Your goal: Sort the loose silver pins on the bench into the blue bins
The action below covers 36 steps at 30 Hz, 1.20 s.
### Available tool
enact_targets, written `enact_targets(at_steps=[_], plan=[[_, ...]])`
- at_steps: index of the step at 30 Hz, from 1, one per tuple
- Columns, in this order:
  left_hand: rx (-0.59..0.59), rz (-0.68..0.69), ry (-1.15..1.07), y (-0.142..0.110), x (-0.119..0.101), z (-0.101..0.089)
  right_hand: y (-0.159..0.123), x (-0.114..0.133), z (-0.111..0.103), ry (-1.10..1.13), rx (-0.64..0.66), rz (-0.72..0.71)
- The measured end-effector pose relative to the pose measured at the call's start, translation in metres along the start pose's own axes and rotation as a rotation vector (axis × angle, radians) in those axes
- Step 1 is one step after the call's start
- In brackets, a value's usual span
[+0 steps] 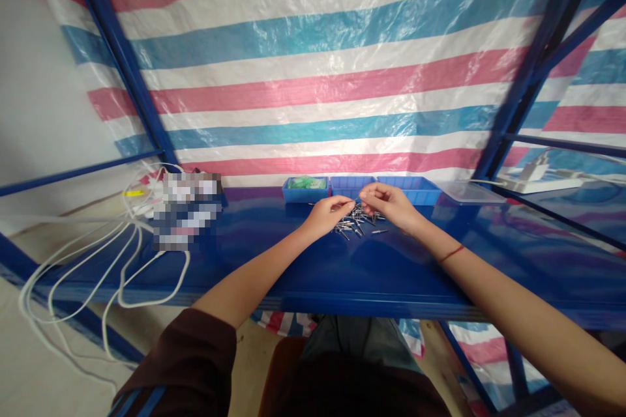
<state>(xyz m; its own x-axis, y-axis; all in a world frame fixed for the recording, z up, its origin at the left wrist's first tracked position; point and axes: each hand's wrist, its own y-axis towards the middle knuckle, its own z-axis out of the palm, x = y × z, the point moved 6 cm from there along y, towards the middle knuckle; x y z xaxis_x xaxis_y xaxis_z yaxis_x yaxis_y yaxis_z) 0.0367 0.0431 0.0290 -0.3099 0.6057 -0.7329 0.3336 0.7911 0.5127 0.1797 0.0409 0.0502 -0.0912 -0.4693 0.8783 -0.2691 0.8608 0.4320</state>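
Observation:
My left hand and my right hand meet above the blue table, fingertips almost touching. Both are closed in a pinch, thumb against finger. Between the fingertips shows a thin metal piece, like the blind rivets below; most of it is covered by my fingers. Under and around my hands lies a loose pile of silver blind rivets, pointing in all directions. A single rivet rests apart, to the right of the pile.
Behind my hands stand a blue bin with green and clear plastic packets and more blue bins. A clear lid and a white power strip lie right. White cables loop over the table's left edge. A striped tarp hangs behind.

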Motion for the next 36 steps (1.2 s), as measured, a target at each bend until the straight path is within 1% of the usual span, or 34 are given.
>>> enact_targets(at_steps=[1,3,4,6,7,8,9,10,12,13,15,16,17,18,22,23,25,27,28,33,36], plan=[[0.002,-0.003,0.042,-0.001,0.0,0.0,0.002,0.001,-0.007,-0.025,-0.05,-0.018],[0.014,0.02,0.157,-0.003,-0.003,-0.001,0.007,0.002,-0.031,-0.152,-0.213,-0.08],[0.044,0.06,0.219,-0.004,-0.007,0.0,0.008,0.004,-0.046,-0.27,-0.32,-0.12],[0.137,0.172,0.336,-0.009,-0.015,0.005,0.007,0.004,-0.076,-0.619,-0.526,-0.163],[0.187,0.222,0.386,-0.011,-0.018,0.008,0.008,0.001,-0.088,-0.78,-0.566,-0.14],[0.237,0.258,0.429,-0.014,-0.02,0.011,0.008,-0.005,-0.098,-0.911,-0.592,-0.087],[0.284,0.277,0.465,-0.016,-0.021,0.015,0.01,-0.012,-0.106,-1.02,-0.576,-0.018],[0.33,0.282,0.493,-0.017,-0.021,0.018,0.011,-0.02,-0.111,-1.113,-0.53,0.046],[0.407,0.278,0.531,-0.02,-0.019,0.023,0.011,-0.029,-0.115,-1.241,-0.487,0.127],[0.437,0.282,0.539,-0.021,-0.019,0.025,0.011,-0.029,-0.115,-1.278,-0.49,0.135],[0.472,0.308,0.538,-0.021,-0.019,0.027,0.009,-0.023,-0.108,-1.298,-0.512,0.102],[0.478,0.326,0.534,-0.021,-0.02,0.028,0.009,-0.019,-0.102,-1.289,-0.495,0.077],[0.478,0.343,0.531,-0.02,-0.02,0.028,0.01,-0.015,-0.095,-1.271,-0.451,0.05],[0.472,0.359,0.528,-0.019,-0.02,0.027,0.011,-0.013,-0.085,-1.242,-0.379,0.024],[0.438,0.389,0.548,-0.018,-0.018,0.026,0.01,-0.008,-0.041,-1.041,0.011,-0.102],[0.429,0.388,0.56,-0.018,-0.018,0.026,0.008,-0.007,-0.031,-0.986,0.083,-0.13],[0.402,0.385,0.572,-0.018,-0.017,0.025,0.003,-0.002,-0.017,-0.899,0.17,-0.169],[0.34,0.376,0.544,-0.017,-0.019,0.022,-0.001,0.001,-0.008,-0.829,0.212,-0.179],[0.288,0.361,0.514,-0.015,-0.02,0.019,-0.003,0.002,-0.005,-0.791,0.232,-0.178],[-0.016,0.245,0.306,-0.008,-0.024,-0.002,-0.01,-0.001,0.013,-0.596,0.319,-0.137],[-0.126,0.169,0.162,-0.005,-0.023,-0.011,-0.01,-0.006,0.021,-0.456,0.333,-0.09]])
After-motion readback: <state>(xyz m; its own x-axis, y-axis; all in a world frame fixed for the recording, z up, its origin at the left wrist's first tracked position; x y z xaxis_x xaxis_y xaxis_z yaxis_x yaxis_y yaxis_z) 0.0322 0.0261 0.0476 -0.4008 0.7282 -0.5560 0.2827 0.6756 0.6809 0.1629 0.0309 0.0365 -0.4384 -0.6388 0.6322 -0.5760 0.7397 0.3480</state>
